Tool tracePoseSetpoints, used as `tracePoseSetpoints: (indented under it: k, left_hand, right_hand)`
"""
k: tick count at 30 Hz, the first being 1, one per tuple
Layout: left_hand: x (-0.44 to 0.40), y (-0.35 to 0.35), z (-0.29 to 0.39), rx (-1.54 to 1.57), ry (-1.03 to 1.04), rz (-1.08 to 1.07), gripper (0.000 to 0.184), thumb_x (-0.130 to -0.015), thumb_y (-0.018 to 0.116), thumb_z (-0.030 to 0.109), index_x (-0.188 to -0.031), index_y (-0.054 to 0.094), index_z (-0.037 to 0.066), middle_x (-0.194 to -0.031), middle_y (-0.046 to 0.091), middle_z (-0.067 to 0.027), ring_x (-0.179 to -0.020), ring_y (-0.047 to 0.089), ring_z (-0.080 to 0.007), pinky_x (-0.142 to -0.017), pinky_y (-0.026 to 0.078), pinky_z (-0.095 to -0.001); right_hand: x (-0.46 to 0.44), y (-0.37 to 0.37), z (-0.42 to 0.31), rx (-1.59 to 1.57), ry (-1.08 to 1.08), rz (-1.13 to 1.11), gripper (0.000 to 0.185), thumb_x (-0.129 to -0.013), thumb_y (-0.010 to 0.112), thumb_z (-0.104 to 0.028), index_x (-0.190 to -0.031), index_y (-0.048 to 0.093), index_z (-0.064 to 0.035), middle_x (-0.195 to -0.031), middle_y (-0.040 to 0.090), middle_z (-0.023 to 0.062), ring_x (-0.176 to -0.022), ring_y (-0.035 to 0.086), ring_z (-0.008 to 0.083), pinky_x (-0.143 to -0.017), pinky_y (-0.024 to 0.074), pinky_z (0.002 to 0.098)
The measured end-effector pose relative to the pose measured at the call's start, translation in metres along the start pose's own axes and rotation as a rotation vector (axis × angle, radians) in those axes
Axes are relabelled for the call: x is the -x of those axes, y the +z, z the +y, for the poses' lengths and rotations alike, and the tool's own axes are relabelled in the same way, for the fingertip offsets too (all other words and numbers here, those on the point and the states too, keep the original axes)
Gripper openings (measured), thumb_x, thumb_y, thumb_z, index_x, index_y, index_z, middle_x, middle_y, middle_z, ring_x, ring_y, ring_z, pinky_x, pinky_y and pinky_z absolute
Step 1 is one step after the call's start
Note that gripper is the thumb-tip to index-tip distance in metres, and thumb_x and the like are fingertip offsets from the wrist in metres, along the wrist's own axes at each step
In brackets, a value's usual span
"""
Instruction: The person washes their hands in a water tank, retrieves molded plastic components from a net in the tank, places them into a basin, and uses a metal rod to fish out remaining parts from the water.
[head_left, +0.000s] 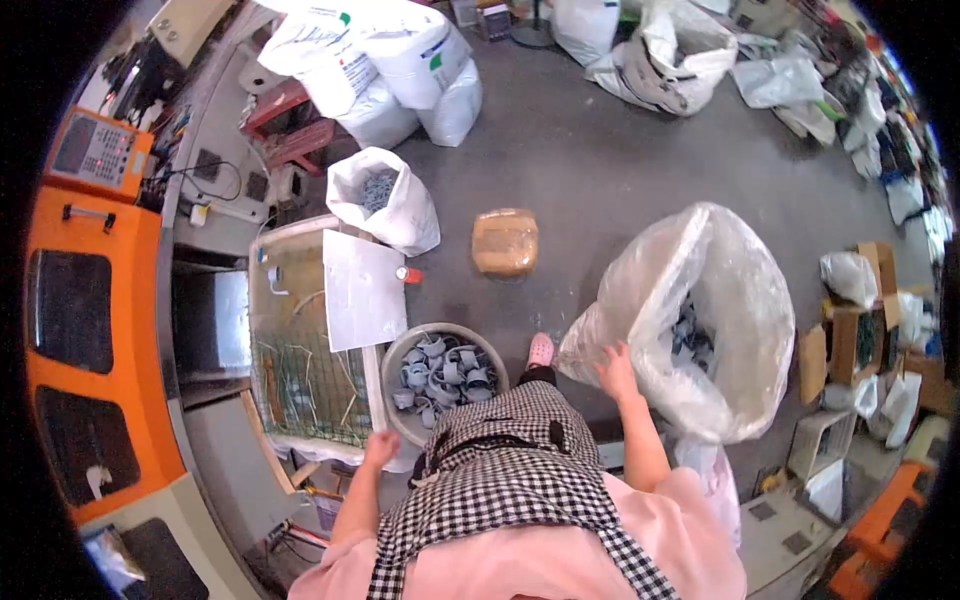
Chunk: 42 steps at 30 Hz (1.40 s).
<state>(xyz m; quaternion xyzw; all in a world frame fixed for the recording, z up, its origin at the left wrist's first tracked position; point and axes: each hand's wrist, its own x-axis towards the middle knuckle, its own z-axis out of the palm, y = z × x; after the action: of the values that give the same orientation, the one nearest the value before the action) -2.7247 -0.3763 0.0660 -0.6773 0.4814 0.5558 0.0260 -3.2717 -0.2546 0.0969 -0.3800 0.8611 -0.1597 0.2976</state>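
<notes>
My left hand is curled closed beside the near left side of a round tub, with nothing showing in it. Inside the tub lie several grey-blue curved plastic parts. To the right, my right hand is open, fingers apart, at the near left side of a large clear plastic bag. The bag stands with its mouth wide; more grey-blue parts lie deep inside. Whether my right fingers touch the plastic I cannot tell.
A water tank with netting and a white board stands left, beside an orange machine. Ahead are a white sack, a taped brown package and stacked full sacks. Cardboard boxes sit right.
</notes>
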Motion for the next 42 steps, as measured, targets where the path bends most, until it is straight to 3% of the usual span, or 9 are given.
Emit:
tracePoseSetpoints:
  k: [10, 18, 20, 23, 26, 29, 34, 40, 42]
  left_hand:
    - [-0.07, 0.048, 0.085, 0.23, -0.11, 0.063, 0.014, -0.08, 0.053, 0.013, -0.079, 0.061, 0.001, -0.065, 0.06, -0.008, -0.05, 0.055, -0.0159, -0.042, 0.043, -0.0304]
    - [-0.128, 0.077, 0.151, -0.088, -0.232, -0.163, 0.016, -0.075, 0.05, 0.014, -0.076, 0.06, 0.001, -0.066, 0.06, -0.0111, -0.055, 0.059, -0.0213, -0.049, 0.051, -0.0367]
    - [-0.155, 0.082, 0.17, -0.022, -0.287, -0.146, 0.018, -0.076, 0.05, 0.016, -0.078, 0.062, 0.002, -0.069, 0.061, -0.0123, -0.058, 0.06, -0.0211, -0.049, 0.051, -0.0354]
    - [-0.211, 0.08, 0.211, -0.609, 0.008, -0.233, 0.019, -0.075, 0.052, 0.017, -0.077, 0.063, 0.003, -0.071, 0.062, -0.0123, -0.06, 0.061, -0.0222, -0.051, 0.051, -0.0366]
    - [-0.252, 0.106, 0.238, -0.282, -0.402, -0.169, 0.018, -0.073, 0.055, 0.024, -0.076, 0.065, 0.01, -0.075, 0.063, -0.0107, -0.06, 0.061, -0.0249, -0.056, 0.051, -0.0388]
    - [-0.262, 0.108, 0.333, -0.71, 0.154, -0.206, 0.017, -0.074, 0.055, 0.024, -0.074, 0.064, 0.009, -0.074, 0.063, -0.0106, -0.059, 0.062, -0.0236, -0.052, 0.049, -0.0354]
    - [-0.26, 0.104, 0.499, 0.411, -0.281, 0.102, 0.018, -0.078, 0.054, 0.016, -0.088, 0.061, 0.002, -0.07, 0.063, -0.0088, -0.055, 0.06, -0.0176, -0.045, 0.049, -0.0296]
    - [-0.277, 0.126, 0.529, 0.791, -0.199, 0.476, 0.016, -0.078, 0.056, 0.014, -0.086, 0.06, 0.0, -0.068, 0.062, -0.0095, -0.053, 0.058, -0.0155, -0.046, 0.049, -0.0285]
    - [-0.304, 0.176, 0.453, 0.388, -0.164, 0.557, 0.014, -0.076, 0.055, 0.013, -0.079, 0.061, 0.0, -0.057, 0.058, -0.0076, -0.049, 0.056, -0.0141, -0.046, 0.049, -0.028]
  right_hand:
    - [-0.084, -0.111, 0.008, 0.056, -0.059, 0.066, 0.047, -0.074, 0.062, -0.015, -0.116, 0.045, -0.0028, -0.126, 0.033, 0.0235, -0.111, 0.04, 0.0391, -0.091, 0.0375, 0.0402]
    - [-0.208, -0.172, -0.008, -0.019, -0.212, 0.216, 0.054, -0.073, 0.062, -0.007, -0.122, 0.038, -0.0034, -0.12, 0.038, 0.0209, -0.1, 0.049, 0.0312, -0.084, 0.0418, 0.0382]
    - [-0.256, -0.186, -0.028, -0.127, -0.204, 0.123, 0.054, -0.075, 0.061, -0.009, -0.123, 0.037, -0.0049, -0.122, 0.035, 0.0238, -0.113, 0.037, 0.0389, -0.094, 0.0337, 0.0392]
    - [-0.334, -0.201, -0.058, -0.01, -0.293, 0.15, 0.055, -0.073, 0.063, -0.009, -0.122, 0.038, -0.0053, -0.119, 0.038, 0.0229, -0.107, 0.042, 0.0367, -0.091, 0.0369, 0.0393]
    - [-0.4, -0.213, -0.061, 0.009, -0.315, -0.018, 0.056, -0.072, 0.064, -0.013, -0.122, 0.039, -0.0058, -0.117, 0.04, 0.0215, -0.104, 0.045, 0.0348, -0.089, 0.0385, 0.0395]
    - [-0.479, -0.227, -0.059, 0.291, -0.403, -0.047, 0.051, -0.075, 0.063, -0.016, -0.119, 0.041, -0.0047, -0.12, 0.04, 0.0194, -0.099, 0.05, 0.0349, -0.084, 0.0421, 0.0391]
    - [-0.581, -0.241, -0.01, 0.16, -0.288, -0.072, 0.043, -0.072, 0.066, -0.021, -0.108, 0.051, -0.0026, -0.103, 0.054, 0.0178, -0.094, 0.054, 0.033, -0.08, 0.0439, 0.0389]
    - [-0.707, -0.246, 0.046, 0.673, -0.244, -0.696, 0.041, -0.074, 0.06, -0.032, -0.106, 0.056, -0.0066, -0.103, 0.058, 0.0162, -0.098, 0.053, 0.0289, -0.083, 0.0422, 0.0368]
    - [-0.763, -0.243, 0.019, 0.745, -0.233, -0.838, 0.038, -0.074, 0.057, -0.034, -0.099, 0.059, -0.0056, -0.096, 0.06, 0.0172, -0.092, 0.057, 0.0285, -0.079, 0.0442, 0.0368]
